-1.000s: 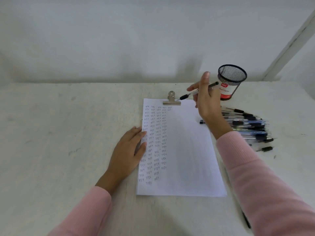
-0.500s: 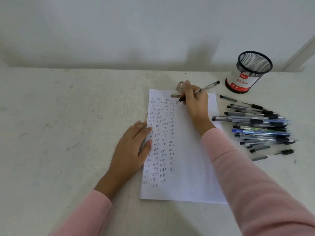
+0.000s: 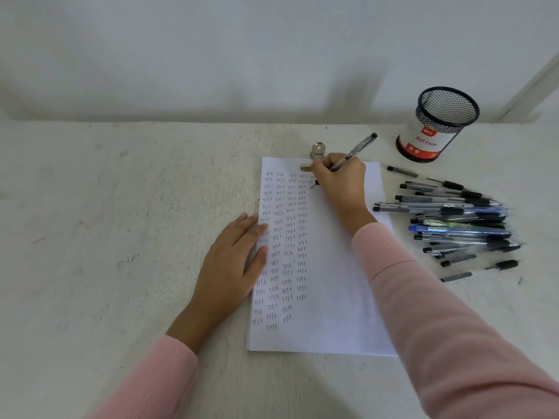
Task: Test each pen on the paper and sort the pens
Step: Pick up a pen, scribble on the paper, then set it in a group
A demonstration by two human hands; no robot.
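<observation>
Right hand [image 3: 341, 184] pinches a pen [image 3: 357, 149], tip at the far end of the paper [image 3: 338, 297] beside columns of handwritten "test". Left hand [image 3: 231, 266] lies flat, fingers together, on its left edge. To the right lies a pen pile [image 3: 459, 219]; beyond it stands a mesh cup [image 3: 435, 131] labelled "Ball Pens".

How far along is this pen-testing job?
Done: four columns of "test" marks cover the left of the paper. In hand: the right hand grips a pen, tip at the top of a fresh column, while the left hand rests flat on its edge. Left: a pile of pens lies beside the paper, and no pens show in the mesh cup.
</observation>
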